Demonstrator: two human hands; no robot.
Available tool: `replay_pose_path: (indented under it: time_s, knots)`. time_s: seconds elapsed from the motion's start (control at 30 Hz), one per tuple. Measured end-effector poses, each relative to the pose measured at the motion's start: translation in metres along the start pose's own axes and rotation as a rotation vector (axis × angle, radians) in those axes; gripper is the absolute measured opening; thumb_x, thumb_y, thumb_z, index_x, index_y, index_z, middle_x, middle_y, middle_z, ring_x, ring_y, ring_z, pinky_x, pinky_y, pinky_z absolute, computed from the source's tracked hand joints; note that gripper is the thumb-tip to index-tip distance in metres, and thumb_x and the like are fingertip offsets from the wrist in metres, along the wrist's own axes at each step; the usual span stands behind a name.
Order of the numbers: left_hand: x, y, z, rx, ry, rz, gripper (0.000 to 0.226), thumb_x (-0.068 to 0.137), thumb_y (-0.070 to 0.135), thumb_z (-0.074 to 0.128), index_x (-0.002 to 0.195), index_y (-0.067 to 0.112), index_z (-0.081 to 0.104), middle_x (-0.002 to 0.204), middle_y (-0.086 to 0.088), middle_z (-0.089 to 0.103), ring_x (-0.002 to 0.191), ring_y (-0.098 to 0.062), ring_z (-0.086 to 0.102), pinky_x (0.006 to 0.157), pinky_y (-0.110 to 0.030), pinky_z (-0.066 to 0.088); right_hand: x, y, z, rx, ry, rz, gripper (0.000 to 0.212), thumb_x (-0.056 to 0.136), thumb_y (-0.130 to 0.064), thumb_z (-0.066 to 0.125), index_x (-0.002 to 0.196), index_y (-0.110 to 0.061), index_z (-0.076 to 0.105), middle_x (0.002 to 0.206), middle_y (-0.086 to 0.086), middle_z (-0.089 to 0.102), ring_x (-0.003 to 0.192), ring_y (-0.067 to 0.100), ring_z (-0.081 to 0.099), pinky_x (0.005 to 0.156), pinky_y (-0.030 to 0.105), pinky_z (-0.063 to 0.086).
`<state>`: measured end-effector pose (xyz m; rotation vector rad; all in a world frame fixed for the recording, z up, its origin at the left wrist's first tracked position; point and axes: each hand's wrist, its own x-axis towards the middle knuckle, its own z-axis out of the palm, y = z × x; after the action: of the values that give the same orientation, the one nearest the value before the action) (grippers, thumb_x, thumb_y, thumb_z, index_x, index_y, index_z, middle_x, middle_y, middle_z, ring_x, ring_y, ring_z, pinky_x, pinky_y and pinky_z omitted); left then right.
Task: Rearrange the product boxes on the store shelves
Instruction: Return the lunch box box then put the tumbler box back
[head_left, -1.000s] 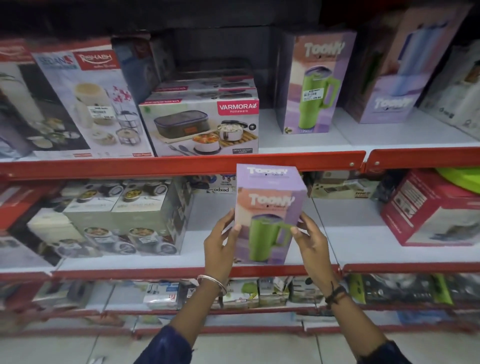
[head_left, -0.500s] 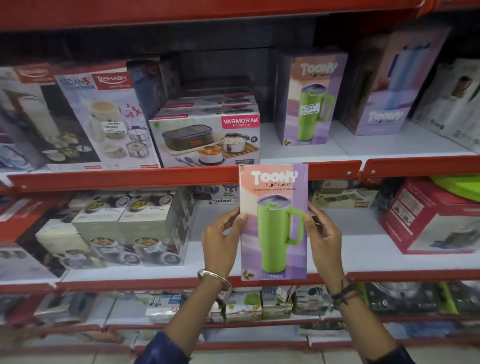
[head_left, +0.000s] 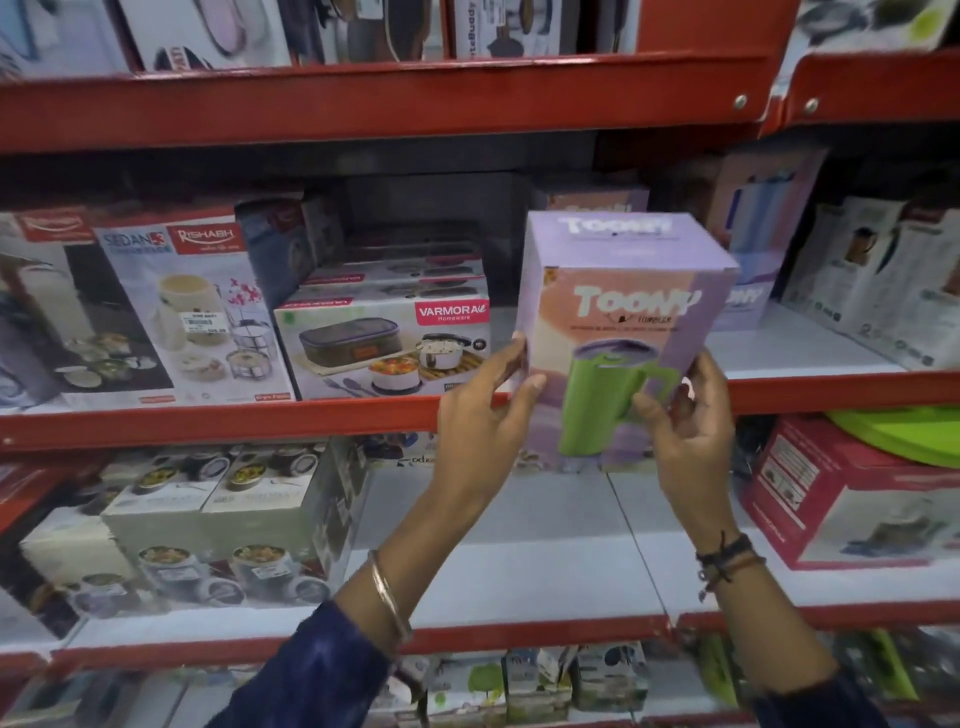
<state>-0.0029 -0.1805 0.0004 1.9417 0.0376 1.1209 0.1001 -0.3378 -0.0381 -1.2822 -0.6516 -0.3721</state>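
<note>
A purple Toony tumbler box (head_left: 618, 312) with a green mug printed on it is held in the air between both hands, tilted top towards me, at the red front edge of the middle shelf (head_left: 208, 423). My left hand (head_left: 480, 410) grips its lower left side. My right hand (head_left: 685, 421) grips its lower right side. Right behind it on the shelf another Toony box (head_left: 597, 200) shows only its top. A further Toony box (head_left: 763, 234) with a blue tumbler stands to the right.
A Varmora lunch-box carton (head_left: 384, 343) sits left of the held box, and Rishabh cartons (head_left: 192, 312) further left. White boxes (head_left: 878, 280) fill the right end. On the shelf below stand green-grey cartons (head_left: 223, 519) and a red carton (head_left: 841, 499).
Both hands have raised the Toony box from in front of the lower shelf up to the middle shelf and to the right. Its top has tipped towards me again.
</note>
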Motion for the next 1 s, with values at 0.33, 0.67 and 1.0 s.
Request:
replay_pose_path:
  time_s: [0.33,0.67,1.0]
  knots:
    - [0.062,-0.030,0.065,-0.029,0.026,0.017,0.046,0.092,0.020,0.057,0.135,0.013,0.045,0.112,0.009,0.059,0.096,-0.003,0.057,0.085,-0.014,0.048,0.089,0.032,-0.009,-0.092,-0.026,-0.043,0.057,0.088,-0.013,0.063,0.136,-0.032,0.039,0.134,-0.012,0.052,0.127,0.013,0.050,0.109,0.043,0.040]
    - [0.088,-0.078,0.099,0.206,-0.144,-0.014,0.064,0.087,0.007,0.055,0.144,0.012,0.025,0.149,-0.008,0.037,0.134,-0.021,0.039,0.107,-0.044,0.039,0.122,0.072,-0.011,-0.252,-0.077,-0.009,0.062,0.086,-0.015,0.065,0.138,-0.029,0.036,0.144,0.003,0.046,0.130,0.015,0.044,0.110,0.035,0.039]
    - [0.092,-0.101,0.108,0.938,-0.221,0.402,0.096,0.080,0.009,0.060,0.148,0.022,-0.006,0.152,0.005,-0.034,0.144,-0.023,-0.013,0.115,-0.043,0.001,0.135,0.093,-0.003,-0.940,-0.177,-0.426,0.073,0.094,-0.001,0.043,0.149,-0.023,0.000,0.160,-0.001,-0.001,0.148,0.016,-0.004,0.121,0.031,0.006]
